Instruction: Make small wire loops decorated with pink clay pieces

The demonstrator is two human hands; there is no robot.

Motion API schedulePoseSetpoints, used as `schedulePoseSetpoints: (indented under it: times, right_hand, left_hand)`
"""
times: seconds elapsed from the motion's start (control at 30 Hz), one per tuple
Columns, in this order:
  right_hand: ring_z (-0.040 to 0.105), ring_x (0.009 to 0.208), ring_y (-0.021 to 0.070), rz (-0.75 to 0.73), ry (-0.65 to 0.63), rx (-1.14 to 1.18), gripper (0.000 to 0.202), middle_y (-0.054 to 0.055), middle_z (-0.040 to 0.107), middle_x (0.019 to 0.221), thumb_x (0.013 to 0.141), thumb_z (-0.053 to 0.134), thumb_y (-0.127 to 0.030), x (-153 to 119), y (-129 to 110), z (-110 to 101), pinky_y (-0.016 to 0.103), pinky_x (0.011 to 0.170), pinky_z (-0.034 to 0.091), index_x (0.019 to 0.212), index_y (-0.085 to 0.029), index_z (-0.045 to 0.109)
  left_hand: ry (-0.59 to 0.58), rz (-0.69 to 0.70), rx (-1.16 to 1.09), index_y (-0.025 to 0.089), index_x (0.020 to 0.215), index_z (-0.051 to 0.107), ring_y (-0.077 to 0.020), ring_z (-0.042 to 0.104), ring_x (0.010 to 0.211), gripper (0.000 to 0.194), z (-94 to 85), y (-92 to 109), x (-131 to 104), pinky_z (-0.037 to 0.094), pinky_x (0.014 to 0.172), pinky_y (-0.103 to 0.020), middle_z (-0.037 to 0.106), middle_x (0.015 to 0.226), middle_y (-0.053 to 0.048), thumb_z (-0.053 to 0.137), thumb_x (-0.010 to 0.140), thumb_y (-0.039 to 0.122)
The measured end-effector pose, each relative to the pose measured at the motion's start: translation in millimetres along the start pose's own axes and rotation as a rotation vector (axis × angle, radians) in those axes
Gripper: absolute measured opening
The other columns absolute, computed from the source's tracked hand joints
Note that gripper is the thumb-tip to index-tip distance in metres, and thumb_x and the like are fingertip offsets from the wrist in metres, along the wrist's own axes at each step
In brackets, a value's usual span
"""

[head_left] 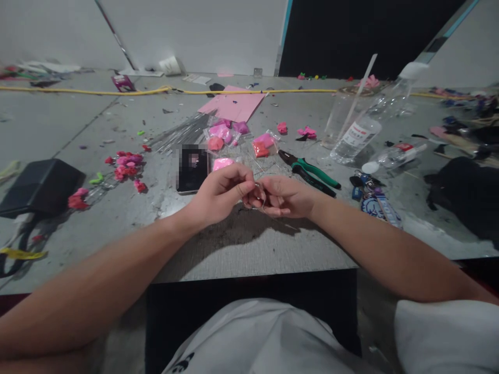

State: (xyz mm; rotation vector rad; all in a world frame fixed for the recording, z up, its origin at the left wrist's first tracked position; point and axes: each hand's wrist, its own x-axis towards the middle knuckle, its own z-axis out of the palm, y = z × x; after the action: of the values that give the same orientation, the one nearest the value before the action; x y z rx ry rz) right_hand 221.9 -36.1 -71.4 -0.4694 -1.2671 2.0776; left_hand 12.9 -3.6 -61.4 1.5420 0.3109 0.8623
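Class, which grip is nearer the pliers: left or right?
Right. The right grip is close to the pliers, on their near side; the left grip is farther left.

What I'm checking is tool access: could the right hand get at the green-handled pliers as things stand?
Probably yes: the pliers lie just beyond the right hand, with nothing seen covering them. That hand seems busy with a thin strand, though, so it may need freeing first.

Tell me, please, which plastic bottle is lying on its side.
The bottle just beyond the blue trinkets; the other bottle stands upright, cap on top.
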Motion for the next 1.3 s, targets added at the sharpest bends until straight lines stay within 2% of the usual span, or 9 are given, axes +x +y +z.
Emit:
schedulePoseSetpoints:
  times: [0.1,0.23,0.3,0.4,0.5,0.6,0.77,0.9,1.3]
  right_hand:
    - [0.048,0.045,0.0019,0.032,-0.047,-0.029,0.041,0.001,0.067,0.089,0.096,0.079,-0.053,0,-2,-7,0.015,0.033,0.022,0.094,-0.013,0.071]
    - [0.048,0.048,0.0030,0.076,-0.009,-0.069,0.039,0.001,0.067,0.089,0.091,0.084,-0.051,-1,-5,-9,0.017,0.036,0.025,0.093,-0.014,0.072]
    - [0.042,0.048,0.0033,0.064,0.060,-0.106,0.041,-0.001,0.064,0.077,0.088,0.088,-0.051,-2,-7,-7,0.017,0.040,0.028,0.084,-0.015,0.070]
    - [0.036,0.045,0.0046,0.014,0.210,-0.188,0.043,-0.007,0.048,0.057,0.084,0.091,-0.051,-4,-10,-3,0.019,0.042,0.026,0.074,-0.016,0.066]
    - [0.036,0.044,0.0054,-0.039,0.339,-0.308,0.046,-0.007,0.046,0.053,0.082,0.092,-0.052,-5,-14,2,0.021,0.041,0.023,0.069,-0.017,0.065]
    - [0.035,0.043,0.0054,-0.059,0.392,-0.350,0.047,-0.007,0.046,0.050,0.083,0.092,-0.052,-6,-17,8,0.021,0.040,0.021,0.067,-0.017,0.065]
    - [0.051,0.058,0.0074,-0.038,0.341,-0.036,0.040,-0.001,0.061,0.071,0.079,0.096,-0.042,-4,-16,16,0.015,0.041,0.031,0.077,-0.014,0.068]
    - [0.045,0.056,0.0033,-0.108,0.322,0.099,0.035,0.000,0.065,0.085,0.080,0.096,-0.036,-1,-9,13,0.013,0.039,0.029,0.083,-0.013,0.069]
    - [0.040,0.050,0.0045,-0.248,0.466,-0.162,0.043,-0.006,0.059,0.082,0.087,0.088,-0.051,2,-6,13,0.019,0.042,0.024,0.092,-0.023,0.057]
  left_hand:
    - [-0.001,0.035,0.052,0.016,0.091,0.064,-0.0113,0.073,0.069,0.024,2.1,1,-1,0.060,0.065,-0.020,0.074,0.078,-0.003,0.074,0.102,0.035]
    - [0.001,0.033,0.103,0.016,0.090,0.064,-0.0105,0.071,0.067,0.028,1.1,0,-2,0.060,0.064,-0.020,0.072,0.077,-0.002,0.074,0.101,0.039]
    - [0.018,0.022,0.129,0.016,0.090,0.064,-0.0094,0.069,0.065,0.029,0.2,0,-2,0.060,0.063,-0.019,0.069,0.078,-0.001,0.075,0.100,0.041]
    - [0.064,0.020,0.160,0.017,0.090,0.064,-0.0083,0.066,0.062,0.030,0.1,-1,-1,0.060,0.059,-0.019,0.065,0.080,0.001,0.076,0.099,0.043]
    - [0.106,0.044,0.174,0.017,0.089,0.064,-0.0082,0.065,0.062,0.032,1.3,-2,0,0.061,0.058,-0.019,0.060,0.078,0.002,0.078,0.097,0.045]
    - [0.126,0.051,0.168,0.017,0.087,0.064,-0.0080,0.064,0.062,0.034,1.8,-3,1,0.061,0.059,-0.018,0.059,0.077,0.002,0.079,0.097,0.046]
    - [0.194,0.022,0.019,0.018,0.087,0.062,-0.0081,0.065,0.062,0.035,-1.8,-8,4,0.062,0.064,-0.019,0.061,0.073,0.003,0.081,0.095,0.047]
    - [0.210,-0.086,-0.199,0.019,0.090,0.066,-0.0074,0.062,0.062,0.034,-3.0,-10,6,0.060,0.065,-0.019,0.062,0.071,0.004,0.086,0.090,0.046]
    - [0.216,-0.131,-0.140,0.018,0.085,0.065,-0.0067,0.059,0.061,0.037,-7.1,-4,9,0.064,0.065,-0.020,0.058,0.073,0.003,0.088,0.088,0.046]
